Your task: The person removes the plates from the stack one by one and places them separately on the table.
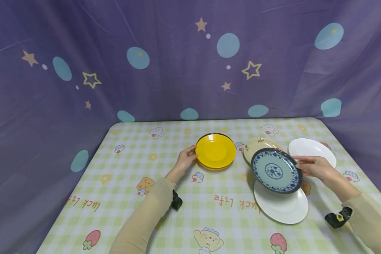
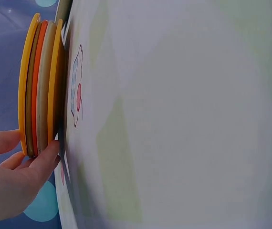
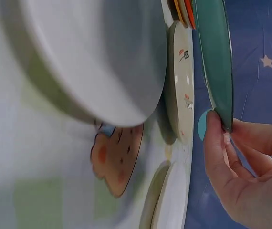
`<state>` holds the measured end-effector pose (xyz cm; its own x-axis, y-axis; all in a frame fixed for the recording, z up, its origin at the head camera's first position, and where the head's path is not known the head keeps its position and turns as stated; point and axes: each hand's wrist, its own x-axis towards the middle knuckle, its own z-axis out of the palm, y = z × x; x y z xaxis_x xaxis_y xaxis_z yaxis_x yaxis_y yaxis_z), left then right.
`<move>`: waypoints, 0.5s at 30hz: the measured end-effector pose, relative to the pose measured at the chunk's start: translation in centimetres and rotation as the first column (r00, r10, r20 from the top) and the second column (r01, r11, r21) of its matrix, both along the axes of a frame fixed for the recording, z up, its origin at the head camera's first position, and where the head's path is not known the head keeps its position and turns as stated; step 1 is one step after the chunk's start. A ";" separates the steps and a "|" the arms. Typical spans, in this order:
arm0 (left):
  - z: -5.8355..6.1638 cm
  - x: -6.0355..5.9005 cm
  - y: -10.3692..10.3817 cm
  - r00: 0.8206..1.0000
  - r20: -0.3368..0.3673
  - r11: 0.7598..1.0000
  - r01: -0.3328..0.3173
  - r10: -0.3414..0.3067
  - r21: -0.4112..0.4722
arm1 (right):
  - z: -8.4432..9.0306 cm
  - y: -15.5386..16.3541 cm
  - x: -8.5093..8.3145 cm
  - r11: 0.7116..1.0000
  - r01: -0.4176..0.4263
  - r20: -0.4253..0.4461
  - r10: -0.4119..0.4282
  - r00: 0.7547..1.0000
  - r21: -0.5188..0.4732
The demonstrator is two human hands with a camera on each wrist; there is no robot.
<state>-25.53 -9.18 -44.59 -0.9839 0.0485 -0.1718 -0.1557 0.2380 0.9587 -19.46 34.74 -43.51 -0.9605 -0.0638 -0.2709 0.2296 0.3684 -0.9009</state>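
At its right edge, a light blue plate (image 1: pixel 274 171) with a dark rim and blue floral pattern is pinched by my right hand (image 1: pixel 317 170). It is raised and tilted, overlapping a cream plate (image 1: pixel 257 144) and a white plate (image 1: pixel 284 210) in the head view. The right wrist view shows its green underside (image 3: pixel 217 62) between thumb and fingers. My left hand (image 1: pixel 185 160) grips the left side of a plate stack (image 1: pixel 215 151) topped by a yellow plate. In the left wrist view, thumb and fingers span the yellow, brown, orange and cream rims (image 2: pixel 43 86).
Another white plate (image 1: pixel 312 150) lies at the far right, beyond my right hand. A checkered tablecloth (image 1: pixel 120 218) with cartoon prints covers the table. Behind the table hangs a purple curtain (image 1: pixel 177 88) with stars and blue ovals.
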 end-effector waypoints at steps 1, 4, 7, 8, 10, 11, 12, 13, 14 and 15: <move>0.0 0.0 0.0 1.000 0.002 1.000 -0.001 0.001 0.003 | -0.3 0.5 0.0 1.000 0.006 0.009 -0.006 1.000 -0.006; 0.0 0.0 0.1 1.000 0.004 1.000 -0.002 0.002 0.003 | -1.0 1.6 0.1 0.999 0.028 0.030 -0.028 0.999 -0.018; 0.1 0.0 0.1 1.000 0.005 1.000 -0.006 0.006 0.003 | -1.4 2.5 0.4 0.999 0.039 0.026 -0.039 0.999 -0.008; 0.1 0.0 0.1 1.000 0.007 1.000 -0.007 0.007 0.002 | -1.4 2.7 0.6 1.000 0.028 0.014 -0.028 1.000 -0.004; 0.1 0.0 0.1 1.000 0.010 1.000 -0.008 0.008 0.004 | -1.3 3.2 0.9 1.000 0.028 0.007 -0.028 1.000 0.010; 0.1 0.0 0.1 1.000 0.010 1.000 -0.008 0.008 0.004 | -1.3 3.5 1.0 1.000 0.017 -0.003 -0.017 1.000 0.008; 0.1 0.0 0.1 1.000 0.013 1.000 -0.011 0.011 0.006 | -1.4 3.8 1.0 1.000 0.009 -0.008 -0.009 1.000 0.004; 0.1 0.0 0.1 1.000 0.012 1.000 -0.010 0.010 0.004 | -1.4 4.1 1.1 1.000 0.009 0.000 -0.009 1.000 -0.006; 0.1 0.0 0.1 1.000 0.010 1.000 -0.010 0.010 0.002 | -1.5 4.4 1.1 1.000 -0.001 -0.003 0.001 1.000 -0.018; 0.1 0.0 0.1 1.000 0.007 1.000 -0.009 0.009 0.001 | -1.6 4.8 1.1 1.000 -0.009 -0.007 0.009 1.000 -0.025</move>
